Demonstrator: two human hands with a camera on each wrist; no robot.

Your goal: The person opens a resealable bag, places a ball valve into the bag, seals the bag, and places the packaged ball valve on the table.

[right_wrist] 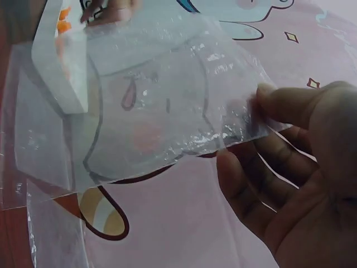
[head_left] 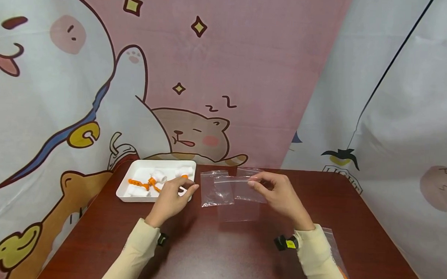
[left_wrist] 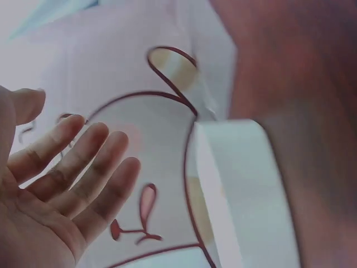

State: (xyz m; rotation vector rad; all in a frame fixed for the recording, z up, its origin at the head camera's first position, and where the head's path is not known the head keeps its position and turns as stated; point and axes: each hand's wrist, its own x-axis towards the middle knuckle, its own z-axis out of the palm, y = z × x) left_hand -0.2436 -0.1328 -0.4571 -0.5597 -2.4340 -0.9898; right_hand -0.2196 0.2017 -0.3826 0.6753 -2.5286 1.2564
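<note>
soft glare lights the table [head_left: 219, 258]; left wrist view blurs.

My head view sits highest and farthest back, facing forward and down across the tabletop [head_left: 212, 258] to the printed cloth [head_left: 255, 75]. My left wrist view looks closely past the left hand [head_left: 173, 198] at that cloth, with the wall of the white tray [head_left: 136, 199] near its lens. My right wrist view peers, also at close range, along the right hand [head_left: 282, 195] and through the clear bag [right_wrist: 156, 100] (both wrist pictures reach me turned sideways). All three share the tray, the left hand and the sleeping animal print [head_left: 192, 134].
</note>
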